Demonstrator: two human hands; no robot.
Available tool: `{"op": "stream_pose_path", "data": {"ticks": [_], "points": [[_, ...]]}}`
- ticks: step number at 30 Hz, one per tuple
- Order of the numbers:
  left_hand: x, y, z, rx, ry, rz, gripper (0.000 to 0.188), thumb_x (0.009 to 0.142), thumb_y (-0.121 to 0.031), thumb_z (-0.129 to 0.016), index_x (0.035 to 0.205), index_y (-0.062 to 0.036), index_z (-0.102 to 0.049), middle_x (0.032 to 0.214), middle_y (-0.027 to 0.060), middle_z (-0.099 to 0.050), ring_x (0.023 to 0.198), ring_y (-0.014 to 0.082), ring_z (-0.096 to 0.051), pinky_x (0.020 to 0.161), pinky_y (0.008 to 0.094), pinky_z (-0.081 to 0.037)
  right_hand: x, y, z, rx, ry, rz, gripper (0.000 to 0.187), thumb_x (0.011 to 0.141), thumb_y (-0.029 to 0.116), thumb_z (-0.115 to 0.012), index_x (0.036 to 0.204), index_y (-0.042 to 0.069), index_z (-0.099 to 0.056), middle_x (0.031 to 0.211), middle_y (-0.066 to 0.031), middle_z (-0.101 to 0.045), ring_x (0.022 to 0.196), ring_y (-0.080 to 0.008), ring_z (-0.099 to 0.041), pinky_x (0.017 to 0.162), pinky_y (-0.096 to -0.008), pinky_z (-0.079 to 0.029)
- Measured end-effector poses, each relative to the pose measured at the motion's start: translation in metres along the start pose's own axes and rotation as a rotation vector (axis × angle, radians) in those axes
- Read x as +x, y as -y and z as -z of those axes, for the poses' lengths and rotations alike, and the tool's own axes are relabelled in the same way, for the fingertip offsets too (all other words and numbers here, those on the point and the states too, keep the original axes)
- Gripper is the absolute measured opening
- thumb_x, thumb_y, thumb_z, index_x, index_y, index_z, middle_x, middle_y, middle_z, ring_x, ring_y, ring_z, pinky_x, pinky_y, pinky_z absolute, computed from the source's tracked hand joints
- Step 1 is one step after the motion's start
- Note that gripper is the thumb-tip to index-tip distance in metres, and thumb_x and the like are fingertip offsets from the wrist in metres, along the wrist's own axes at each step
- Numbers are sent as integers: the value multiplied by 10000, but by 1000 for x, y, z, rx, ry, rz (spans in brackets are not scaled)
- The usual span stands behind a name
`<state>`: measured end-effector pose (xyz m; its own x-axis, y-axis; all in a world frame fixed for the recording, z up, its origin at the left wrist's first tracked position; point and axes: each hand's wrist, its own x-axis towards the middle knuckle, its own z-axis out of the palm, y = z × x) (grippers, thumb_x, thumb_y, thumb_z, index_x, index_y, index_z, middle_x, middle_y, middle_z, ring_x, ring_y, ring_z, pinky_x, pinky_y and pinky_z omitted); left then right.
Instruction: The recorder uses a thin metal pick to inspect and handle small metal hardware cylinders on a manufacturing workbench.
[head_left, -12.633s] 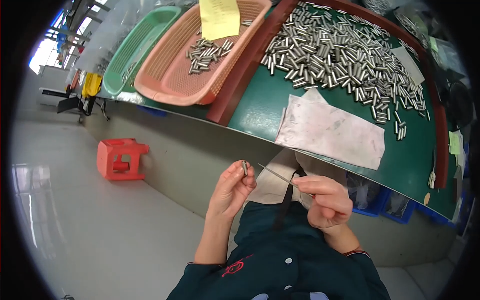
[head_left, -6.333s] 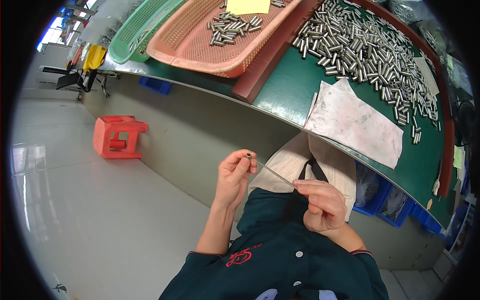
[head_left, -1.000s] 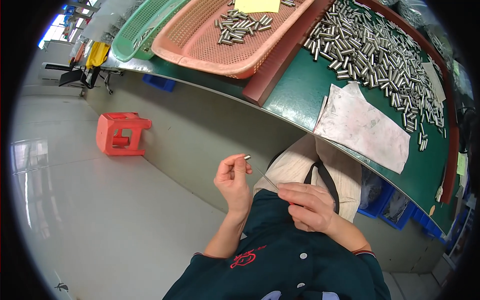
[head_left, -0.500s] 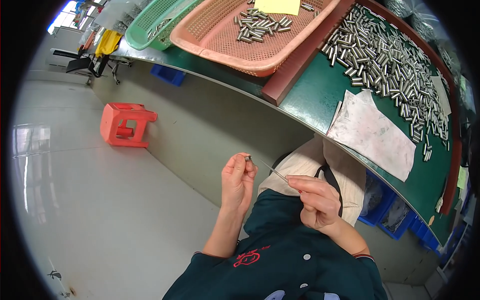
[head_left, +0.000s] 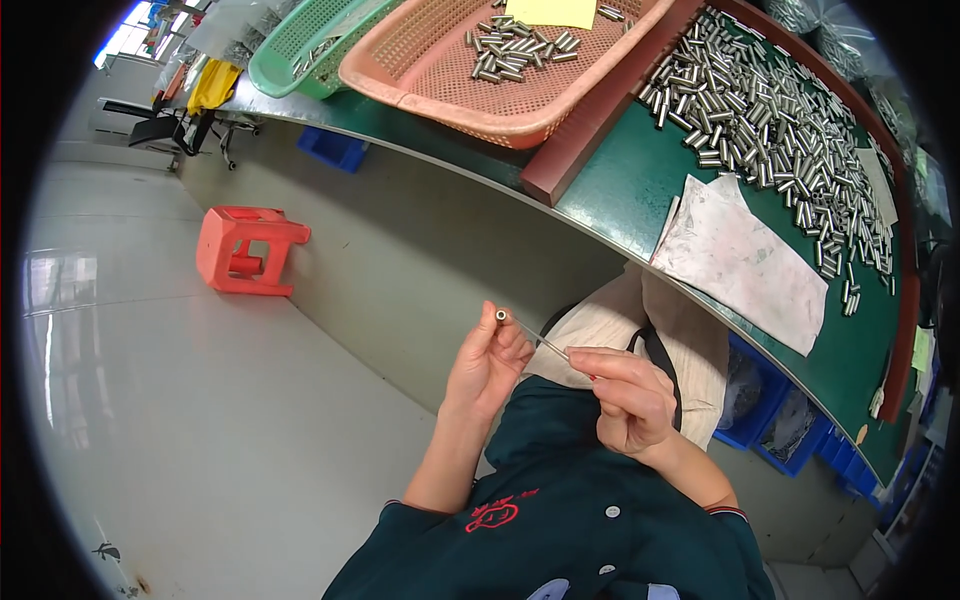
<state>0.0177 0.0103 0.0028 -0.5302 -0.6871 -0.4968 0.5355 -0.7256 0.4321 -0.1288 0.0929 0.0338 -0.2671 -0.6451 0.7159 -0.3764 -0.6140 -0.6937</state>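
Between the fingertips of my left hand (head_left: 482, 368) is a small metal tube (head_left: 501, 315), its round open end showing. My right hand (head_left: 634, 402) pinches a thin metal rod (head_left: 546, 343) with a bit of red at its grip. The rod slants up and left, and its far end reaches the left fingers beside the tube; whether it touches the tube I cannot tell. Both hands are above my lap, off the table's edge. Many similar metal tubes (head_left: 745, 115) lie heaped on the green tabletop (head_left: 615, 195) at the right.
A stained white cloth (head_left: 742, 262) lies near the table edge. Beyond the dark red wooden strip (head_left: 590, 135) stand a pink basket (head_left: 440, 108) with tubes and yellow paper, and a green basket (head_left: 275, 70). A red stool (head_left: 215, 250) is on the floor; blue bins (head_left: 790, 445) sit under the table.
My left hand has turned, so the tube's open end now shows. The rod's tip has come up to the left fingers, where a gap was before.
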Motion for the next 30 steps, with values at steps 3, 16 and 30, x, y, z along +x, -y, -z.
{"op": "stream_pose_path", "data": {"ticks": [3,16,30], "points": [[2,2,3,-246,76,183,264,885,-296,-470,782,-58,-517,565,-30,-389,510,66,-338,544,214,-321,3,3,1,-24,37,-2,160,755,-47,-480,905,1,-447,857,-208,-588,745,-323,-624,606,-345,-532],[3,6,0,-373,-21,296,283,875,-292,-486,785,-30,-544,546,-34,-352,507,70,-321,526,208,-315,1,-3,-2,-72,51,-12,94,813,-24,-464,895,12,-434,835,-205,-598,730,-296,-627,591,-320,-524],[2,6,-9,-128,-123,241,279,867,-297,-505,713,-65,-487,539,-35,-338,482,72,-298,511,204,-297,1,1,2,-49,68,18,164,723,-41,-533,872,-2,-477,860,-197,-596,734,-303,-626,583,-327,-529]]}}
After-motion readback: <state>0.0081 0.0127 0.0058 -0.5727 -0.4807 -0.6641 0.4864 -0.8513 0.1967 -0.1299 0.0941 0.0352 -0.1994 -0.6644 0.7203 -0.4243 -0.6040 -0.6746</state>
